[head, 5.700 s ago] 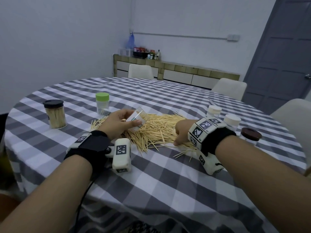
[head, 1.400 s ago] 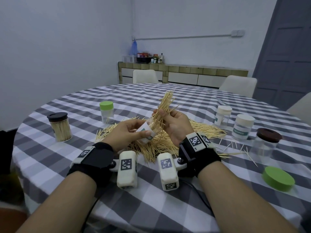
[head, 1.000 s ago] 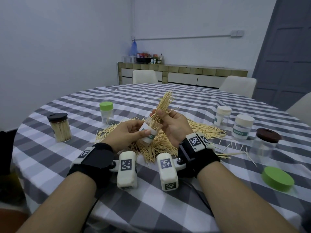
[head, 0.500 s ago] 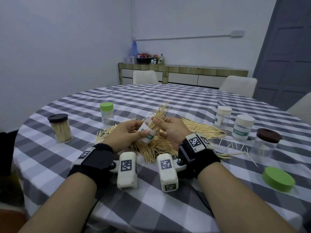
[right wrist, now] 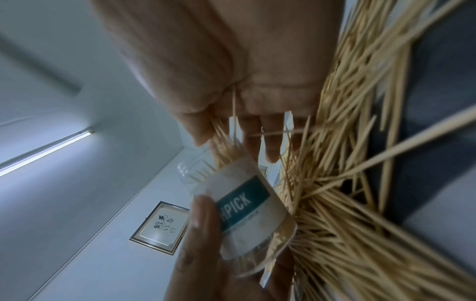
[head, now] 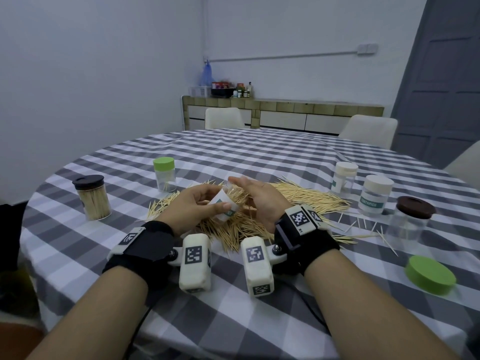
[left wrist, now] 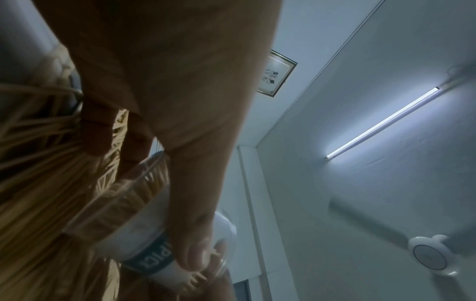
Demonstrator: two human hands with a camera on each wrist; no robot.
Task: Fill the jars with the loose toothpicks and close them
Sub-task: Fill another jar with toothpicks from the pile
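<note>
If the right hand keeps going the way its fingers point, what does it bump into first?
Most likely the mouth of the little jar that the left hand holds tilted. The right hand has its straight fingers right at the opening, among the toothpicks going in; depth is hard to judge.

Clear glossy plastic jar (head: 226, 203), paper-looking label; matt wooden toothpicks (head: 306, 196); checked cloth tablecloth (head: 259, 157).

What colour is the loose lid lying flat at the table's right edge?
Green lid; head view shows it best.
</note>
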